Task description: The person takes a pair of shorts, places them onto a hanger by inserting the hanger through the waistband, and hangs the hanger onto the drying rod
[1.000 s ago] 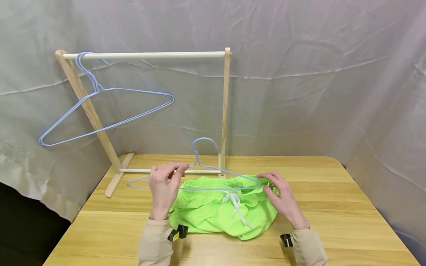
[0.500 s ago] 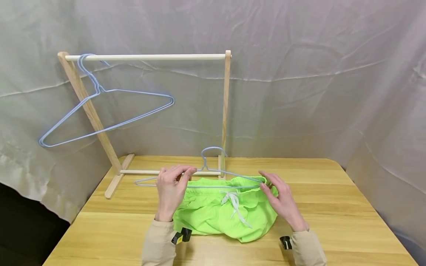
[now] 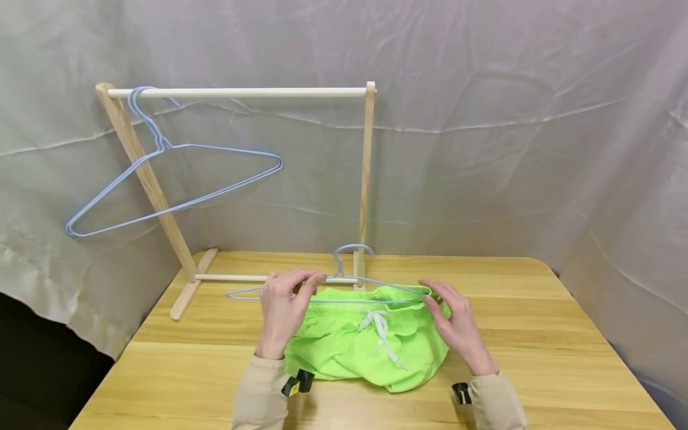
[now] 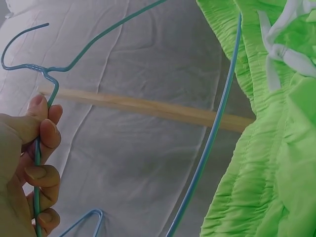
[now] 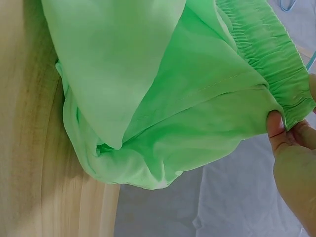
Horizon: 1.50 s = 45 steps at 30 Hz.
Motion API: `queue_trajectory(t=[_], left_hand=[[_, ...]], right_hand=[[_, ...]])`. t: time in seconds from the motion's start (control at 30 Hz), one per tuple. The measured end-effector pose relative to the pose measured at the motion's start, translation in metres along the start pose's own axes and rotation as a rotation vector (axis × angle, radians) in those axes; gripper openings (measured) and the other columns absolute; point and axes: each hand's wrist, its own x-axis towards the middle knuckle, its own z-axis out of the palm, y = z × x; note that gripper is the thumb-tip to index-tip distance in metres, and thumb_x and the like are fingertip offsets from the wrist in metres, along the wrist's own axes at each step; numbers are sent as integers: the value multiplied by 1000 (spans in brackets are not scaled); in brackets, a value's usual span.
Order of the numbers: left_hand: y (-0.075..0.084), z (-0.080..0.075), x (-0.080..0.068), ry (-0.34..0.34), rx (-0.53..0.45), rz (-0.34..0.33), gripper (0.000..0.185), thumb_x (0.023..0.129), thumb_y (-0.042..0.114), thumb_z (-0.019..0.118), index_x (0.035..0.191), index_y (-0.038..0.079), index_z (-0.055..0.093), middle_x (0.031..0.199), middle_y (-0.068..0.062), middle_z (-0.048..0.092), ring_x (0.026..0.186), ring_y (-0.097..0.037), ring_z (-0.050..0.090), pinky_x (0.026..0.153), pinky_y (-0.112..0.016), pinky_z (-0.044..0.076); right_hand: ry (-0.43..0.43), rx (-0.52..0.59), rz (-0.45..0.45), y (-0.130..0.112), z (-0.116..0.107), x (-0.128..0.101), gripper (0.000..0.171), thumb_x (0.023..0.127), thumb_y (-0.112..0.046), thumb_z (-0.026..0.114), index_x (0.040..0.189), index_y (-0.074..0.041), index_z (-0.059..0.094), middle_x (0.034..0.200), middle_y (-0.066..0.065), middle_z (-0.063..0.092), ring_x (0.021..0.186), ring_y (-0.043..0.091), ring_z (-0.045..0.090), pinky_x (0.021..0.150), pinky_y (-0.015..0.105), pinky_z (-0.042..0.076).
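Green shorts [image 3: 371,343] lie mid-surface; the right hand [image 3: 457,325] pinches their waistband at 3 o'clock while the left hand [image 3: 282,310] grips a hanger [image 3: 344,286], threading it in. Next, probably: slide it further through.

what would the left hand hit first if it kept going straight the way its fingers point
Probably the lower rail of the wooden rack, just beyond the left hand, which grips the blue hanger. Depth is unclear, so the hand might pass above it.
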Motion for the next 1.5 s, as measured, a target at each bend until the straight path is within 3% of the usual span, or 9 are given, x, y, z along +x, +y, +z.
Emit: queue_trajectory(t=[0.2,0.4,0.63,0.83,1.1,1.5], left_hand=[[7,13,-4,-38,-17,35,21,90,33,71,86,15,80,62,3,68,52,1,32,65,-22,29],[17,24,-7,-122,-47,15,6,85,18,77,88,12,79,78,-1,78,53,4,36,66,-20,33],[22,28,-9,-222,-47,18,8,89,16,74,92,10,78,68,4,71,54,1,44,65,-19,32],[26,33,-11,-290,-52,48,9,91,10,72,97,11,77,74,5,72,57,-2,46,66,-20,37],[30,40,-14,-326,-62,45,11,90,7,72,99,11,77,87,2,77,59,-2,48,67,-20,38],[36,48,-18,-313,-51,43,9,91,8,71,97,10,77,83,1,75,58,-1,45,65,-16,30]], right_hand=[[2,3,-36,-3,2,2,41,80,18,68,118,5,68,103,17,73,76,8,58,64,16,48],[9,2,-32,-7,2,3,40,80,16,69,119,5,68,104,17,73,77,5,58,63,16,49],[14,10,-55,-7,3,4,40,78,15,70,117,8,67,102,18,72,77,6,59,65,15,50],[15,14,-56,-8,4,4,40,78,14,70,117,6,67,103,18,72,79,5,59,68,13,48],[10,12,-73,-11,5,5,40,77,14,71,117,7,67,97,14,72,77,7,59,69,11,46],[5,12,-106,-14,9,5,45,76,15,72,119,4,67,100,11,72,80,11,60,77,14,47]])
